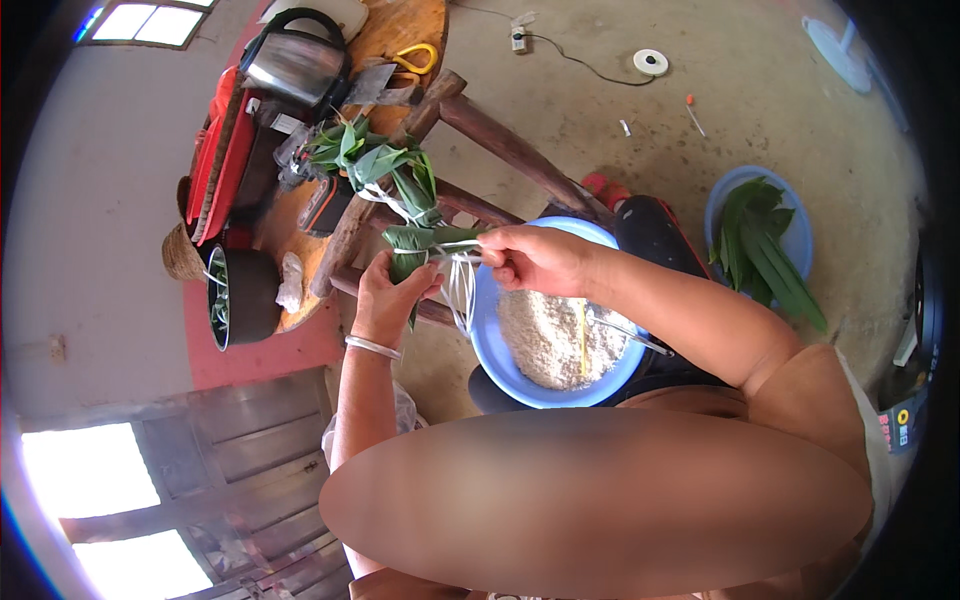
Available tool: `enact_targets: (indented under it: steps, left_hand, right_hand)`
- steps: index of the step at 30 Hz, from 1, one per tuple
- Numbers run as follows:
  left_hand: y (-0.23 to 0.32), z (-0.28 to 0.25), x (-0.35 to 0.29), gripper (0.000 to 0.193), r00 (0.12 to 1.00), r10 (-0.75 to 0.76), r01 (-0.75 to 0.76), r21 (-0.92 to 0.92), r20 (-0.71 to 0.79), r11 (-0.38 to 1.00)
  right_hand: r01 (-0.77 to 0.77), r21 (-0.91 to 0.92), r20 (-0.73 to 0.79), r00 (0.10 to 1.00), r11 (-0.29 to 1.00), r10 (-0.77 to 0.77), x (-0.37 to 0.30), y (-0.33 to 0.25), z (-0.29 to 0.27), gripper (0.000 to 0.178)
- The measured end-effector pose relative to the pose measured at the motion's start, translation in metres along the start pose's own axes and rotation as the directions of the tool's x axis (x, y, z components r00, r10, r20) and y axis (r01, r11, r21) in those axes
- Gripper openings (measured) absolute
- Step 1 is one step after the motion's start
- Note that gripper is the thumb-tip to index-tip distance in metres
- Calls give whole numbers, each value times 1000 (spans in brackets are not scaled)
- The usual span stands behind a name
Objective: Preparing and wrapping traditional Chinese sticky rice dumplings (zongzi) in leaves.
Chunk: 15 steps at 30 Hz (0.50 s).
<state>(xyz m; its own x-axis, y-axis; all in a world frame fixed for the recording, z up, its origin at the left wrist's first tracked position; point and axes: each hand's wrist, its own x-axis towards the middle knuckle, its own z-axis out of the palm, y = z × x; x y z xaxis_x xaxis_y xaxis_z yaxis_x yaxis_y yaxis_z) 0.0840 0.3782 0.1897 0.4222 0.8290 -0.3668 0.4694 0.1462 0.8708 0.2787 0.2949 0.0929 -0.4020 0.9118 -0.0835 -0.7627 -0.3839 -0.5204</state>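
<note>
My left hand [388,298] is closed round a green leaf-wrapped rice dumpling [408,240], left of the basin of rice. White string [456,243] runs across the dumpling to my right hand [535,258], whose fingers are pinched on it. The leaf's narrow end reaches close to those same fingertips. Just beyond, a cluster of tied green leaf dumplings [385,165] hangs by the wooden frame. Loose white strings [460,292] dangle between my hands. Below my right forearm, a blue basin [487,345] holds white rice [540,335], a metal spoon [645,338] and a thin yellow stick [583,345].
A second blue basin [797,205] with long green leaves [765,250] stands on the floor to the right. The wooden table [385,30] at left bears a steel kettle [298,62], yellow-handled scissors [418,60] and a dark pot [250,300]. Wooden bars [520,150] stick out beside it.
</note>
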Motion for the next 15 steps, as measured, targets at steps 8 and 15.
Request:
enact_targets:
  steps: [8, 15]
  left_hand:
    - [-10, 12, 5, 30, 998, 33, -32, 14, -61, 999]
    - [-34, 25, 4, 44, 923, 315, -255, 264, -219, 930]
  right_hand:
    - [117, -584, -100, 972, 804, -214, -80, -15, -2, 39]
    - [358, -881, 163, 844, 310, -512, -158, 5, 20, 36]
